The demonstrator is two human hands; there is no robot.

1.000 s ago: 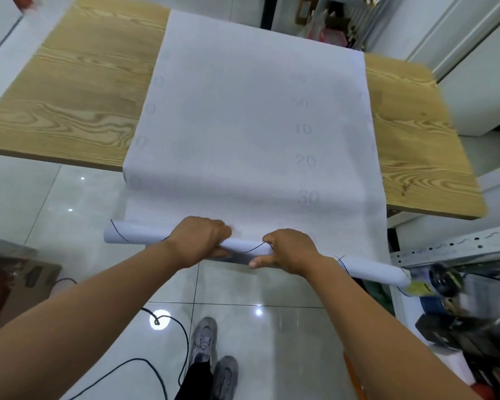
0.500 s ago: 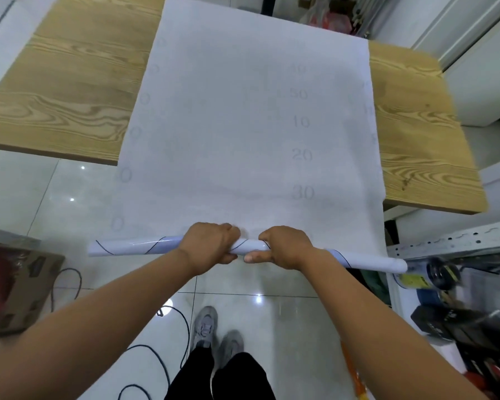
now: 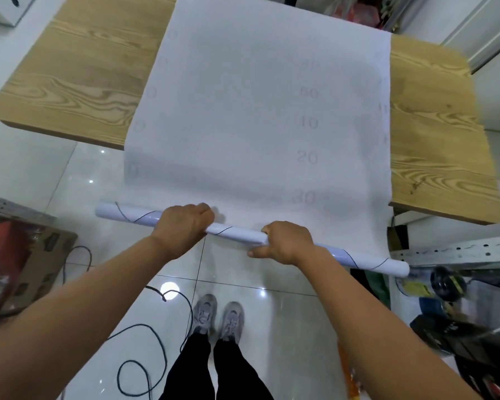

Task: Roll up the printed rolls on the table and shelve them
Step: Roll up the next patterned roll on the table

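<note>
A wide white printed sheet (image 3: 257, 116) with faint grey numbers lies across the wooden table (image 3: 78, 82) and hangs over its near edge. Its lower end is wound into a thin white roll (image 3: 237, 232) marked with a spiral dark line, held in the air below the table edge. My left hand (image 3: 182, 229) grips the roll left of its middle, fingers curled over the top. My right hand (image 3: 286, 242) grips it to the right of the middle, thumb underneath. Both ends of the roll stick out past my hands.
A metal shelf rail (image 3: 456, 252) with cans and tools (image 3: 445, 284) stands at the right. A cardboard box (image 3: 20, 261) sits at the left on the tiled floor. A black cable (image 3: 145, 342) loops by my feet (image 3: 218, 319).
My hands have slid apart along the roll. The roll has tilted, its right end lower, and has moved slightly to the right.
</note>
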